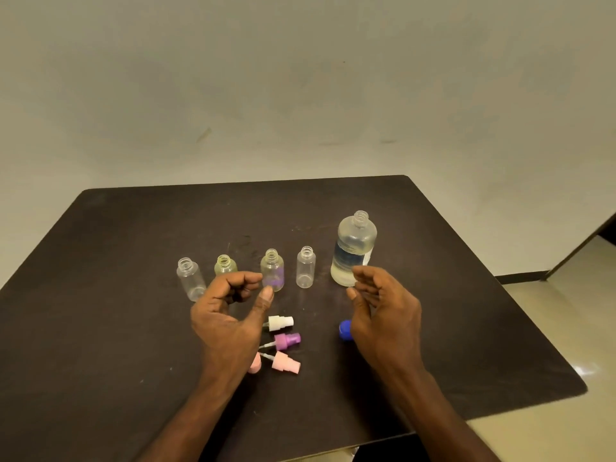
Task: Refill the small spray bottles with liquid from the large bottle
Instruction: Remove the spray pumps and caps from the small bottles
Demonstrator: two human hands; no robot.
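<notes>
view: head, single camera | position: above near edge of the bench [133,228] | facing: forward and down | range: close, both forearms reach in from bottom | upper half: bare wall [300,78]

Dim warm light, soft focus, wide-angle bowing.

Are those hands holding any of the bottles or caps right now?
No. The left hand and right hand both hover loosely curled, holding nothing.
</notes>
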